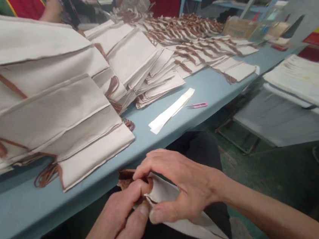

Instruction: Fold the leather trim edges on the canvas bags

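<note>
Over my lap, both hands hold a cream fabric piece with brown trim [196, 227]. My left hand [121, 218] pinches its brown upper corner between thumb and fingers. My right hand [180, 182] is curved over the same corner, its fingertips beside the left fingers and its thumb pressed on the cream cloth. The brown part [125, 176] is folded or rolled there, and the fingers hide much of it. The lower end of the piece hangs down across my dark trousers.
On the blue table [97, 179] lie stacked cream fabric pieces [93, 141] with brown cords [49, 174], white paper strips [172, 110] and pink thread snips [197, 105]. Rows of similar pieces [192, 28] lie farther back. White cloth [306, 77] is piled on a stand at right. Another person's arm [52, 9] shows top left.
</note>
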`<state>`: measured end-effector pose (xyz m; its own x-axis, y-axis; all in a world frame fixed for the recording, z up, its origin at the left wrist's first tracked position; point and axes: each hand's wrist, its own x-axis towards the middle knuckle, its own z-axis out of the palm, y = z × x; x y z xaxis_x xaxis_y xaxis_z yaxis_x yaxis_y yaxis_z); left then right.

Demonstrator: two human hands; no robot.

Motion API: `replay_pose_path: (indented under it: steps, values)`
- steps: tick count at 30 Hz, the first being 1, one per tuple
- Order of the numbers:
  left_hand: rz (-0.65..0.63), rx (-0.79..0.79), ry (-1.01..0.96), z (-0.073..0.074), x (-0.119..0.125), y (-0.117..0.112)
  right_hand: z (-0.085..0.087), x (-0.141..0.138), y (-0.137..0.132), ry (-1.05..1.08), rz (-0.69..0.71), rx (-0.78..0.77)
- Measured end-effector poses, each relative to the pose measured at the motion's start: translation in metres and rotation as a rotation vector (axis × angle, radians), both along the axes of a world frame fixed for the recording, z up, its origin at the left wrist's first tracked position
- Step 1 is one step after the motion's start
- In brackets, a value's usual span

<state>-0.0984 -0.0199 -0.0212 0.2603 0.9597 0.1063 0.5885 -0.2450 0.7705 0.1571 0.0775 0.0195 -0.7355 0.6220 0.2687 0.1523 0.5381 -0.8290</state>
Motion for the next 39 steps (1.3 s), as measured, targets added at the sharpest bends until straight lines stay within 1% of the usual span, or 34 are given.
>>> replay_pose_path:
  steps: [1,3,5,6,7,9,12,13,15,18,21,23,25,29,31,35,39]
  values:
    - [0.037,-0.040,-0.014,0.000,0.000,-0.009,-0.005,-0.005,0.002,-0.011,0.021,0.050]
    - [0.139,-0.115,-0.042,0.006,0.006,-0.020,-0.013,-0.012,0.005,-0.029,0.034,0.158]
    - [0.172,-0.172,-0.057,0.015,0.016,-0.018,-0.016,-0.016,0.009,-0.045,0.044,0.254]
    - [0.148,-0.208,-0.075,0.020,0.021,-0.012,-0.015,-0.016,0.011,-0.048,0.055,0.288]
    - [0.096,-0.237,-0.111,0.025,0.027,-0.004,-0.013,-0.015,0.013,-0.051,0.067,0.308]
    - [-0.049,-0.264,-0.232,0.029,0.036,0.018,-0.003,-0.008,0.013,-0.076,0.072,0.297]
    - [-0.198,-0.303,-0.462,0.024,0.050,0.049,0.014,0.007,0.009,-0.148,0.012,0.224]
    - [-0.233,-0.315,-0.503,0.021,0.055,0.056,0.019,0.012,0.008,-0.176,-0.024,0.198]
    - [-0.283,-0.318,-0.522,0.014,0.062,0.066,0.024,0.022,0.005,-0.225,-0.084,0.150]
    - [-0.339,-0.282,-0.502,0.013,0.067,0.071,0.025,0.032,0.003,-0.241,-0.093,0.089]
    - [-0.380,-0.243,-0.458,0.019,0.065,0.074,0.020,0.034,0.003,-0.216,-0.089,0.047]
    - [-0.369,-0.203,-0.409,0.023,0.063,0.074,0.016,0.033,0.002,-0.206,-0.115,0.044]
    - [-0.346,-0.158,-0.349,0.024,0.062,0.073,0.013,0.033,0.001,-0.228,-0.143,0.051]
    - [-0.333,-0.067,-0.263,0.019,0.064,0.073,0.009,0.036,-0.001,-0.292,-0.122,0.035]
    - [-0.348,0.000,-0.267,0.017,0.067,0.074,0.008,0.038,-0.001,-0.296,-0.120,0.005]
    - [-0.389,0.117,-0.279,0.014,0.068,0.078,0.005,0.040,-0.003,-0.274,-0.167,-0.019]
    - [-0.404,0.215,-0.188,0.011,0.066,0.079,0.002,0.042,-0.004,-0.283,-0.135,-0.100]
